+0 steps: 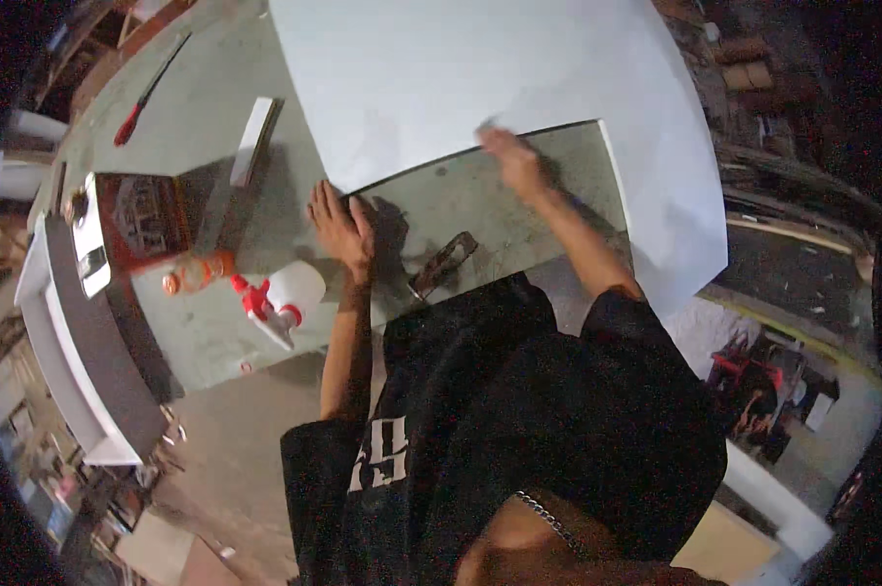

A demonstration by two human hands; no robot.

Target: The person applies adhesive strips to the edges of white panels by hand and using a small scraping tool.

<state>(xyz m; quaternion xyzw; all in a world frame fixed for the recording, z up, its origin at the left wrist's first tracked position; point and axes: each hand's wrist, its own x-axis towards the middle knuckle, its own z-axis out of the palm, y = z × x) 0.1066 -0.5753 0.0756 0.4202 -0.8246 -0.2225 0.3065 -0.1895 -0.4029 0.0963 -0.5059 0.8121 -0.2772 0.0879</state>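
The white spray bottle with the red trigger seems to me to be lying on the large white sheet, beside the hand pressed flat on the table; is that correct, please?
Not quite. The head view shows the white spray bottle lying on the bare grey-green table, not on the large white sheet. It is indeed beside the left hand, which is pressed flat on the table at the sheet's edge.

a grey-green tabletop, scuffed and stained. lying on it: a large white sheet, a white spray bottle with red trigger, an orange bottle, a dark boxy case, a red-handled tool, a pale wooden strip, a small dark tool.
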